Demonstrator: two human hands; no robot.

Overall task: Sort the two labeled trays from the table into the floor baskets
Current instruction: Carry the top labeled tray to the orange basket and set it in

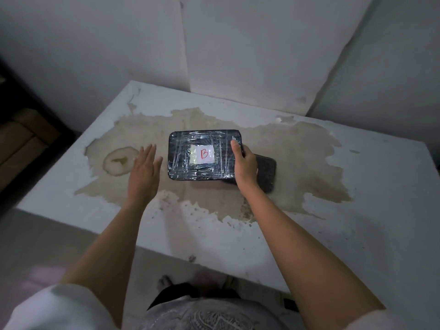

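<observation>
A black tray wrapped in clear film, with a white label marked "B" in red, lies in the middle of the worn white table. My right hand grips its right edge, thumb on top. A second dark tray lies partly under it and under my hand at the right; its label is hidden. My left hand hovers open just left of the B tray, fingers together and pointing away, not touching it.
The table top has a large brown peeled patch and a ring stain. Grey walls stand close behind. Dark furniture sits at the left. My feet show on the floor below the table's near edge. No baskets are in view.
</observation>
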